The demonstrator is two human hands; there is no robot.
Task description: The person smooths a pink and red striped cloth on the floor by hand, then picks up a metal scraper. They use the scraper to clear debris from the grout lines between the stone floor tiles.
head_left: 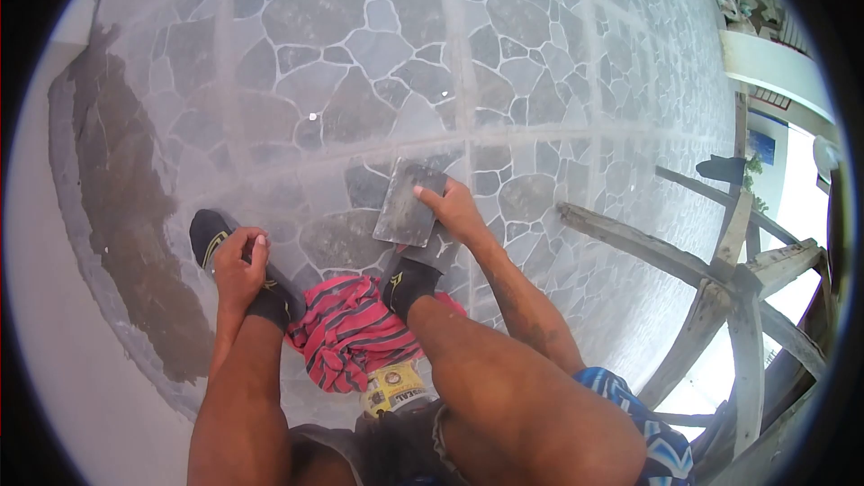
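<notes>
My right hand (453,207) grips a flat grey rectangular plate (409,205), its thumb on top and the other fingers underneath. The plate is held over the stone-patterned floor (373,54), just beyond my right foot. My left hand (240,265) is closed beside my left foot, its fingers curled in against the thumb; whether anything is between them is hidden. Dark shoes or socks (212,232) with yellow marks cover my feet. Between the feet lies a bunched red and dark striped cloth (346,328).
A yellow and white labelled container (393,387) stands between my legs. A brown patch (135,216) runs along the floor's left side by a pale wall (67,333). At right is a rough wooden frame (720,292) with a dark cloth (722,168) on it.
</notes>
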